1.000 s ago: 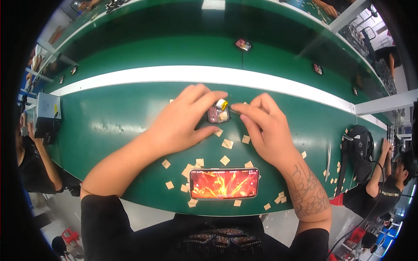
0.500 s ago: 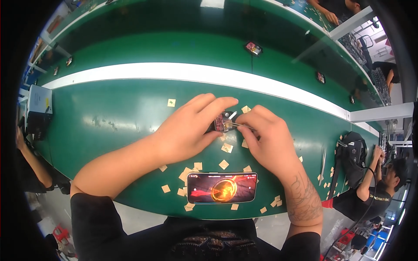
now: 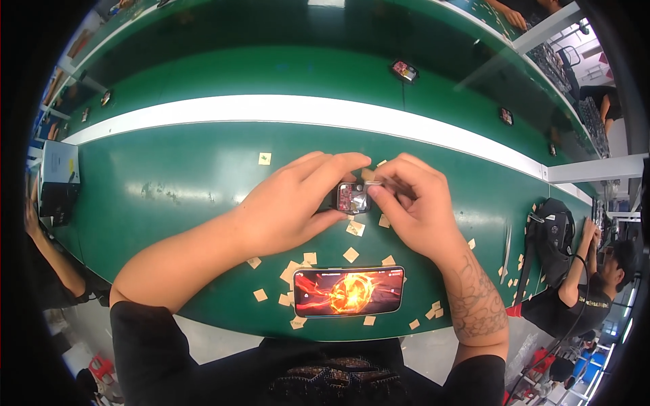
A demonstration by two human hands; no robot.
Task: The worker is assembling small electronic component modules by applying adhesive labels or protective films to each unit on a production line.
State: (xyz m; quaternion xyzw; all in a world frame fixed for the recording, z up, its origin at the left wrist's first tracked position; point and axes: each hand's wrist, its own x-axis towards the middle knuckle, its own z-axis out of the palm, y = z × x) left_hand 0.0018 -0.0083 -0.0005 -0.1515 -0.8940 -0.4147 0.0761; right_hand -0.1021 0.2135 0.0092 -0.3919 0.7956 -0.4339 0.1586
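Observation:
My left hand point(image 3: 288, 199) is closed around a small dark-cased electronic module point(image 3: 352, 198), thumb on its near side and fingers on its far side. Reddish circuitry and a shiny silver part show on the module's upper face. At its right edge, my right hand point(image 3: 413, 203) pinches thin metal tweezers point(image 3: 372, 183), mostly hidden by the fingers. A small beige paper square point(image 3: 355, 228) lies on the table just below the module. Closer to me, a phone point(image 3: 349, 291) lies flat with a fiery orange picture on its screen.
More paper squares point(image 3: 350, 255) are scattered around the phone and hands. A long thin metal tool point(image 3: 506, 250) and a black bag point(image 3: 552, 237) lie to the right. A white ledge point(image 3: 271, 108) crosses behind. A grey box point(image 3: 59, 177) stands left; a co-worker point(image 3: 575, 298) sits right.
My right fingers have drawn in at the module's right edge, and the tweezers show less. The module's silver part is more exposed. The phone's picture has grown brighter.

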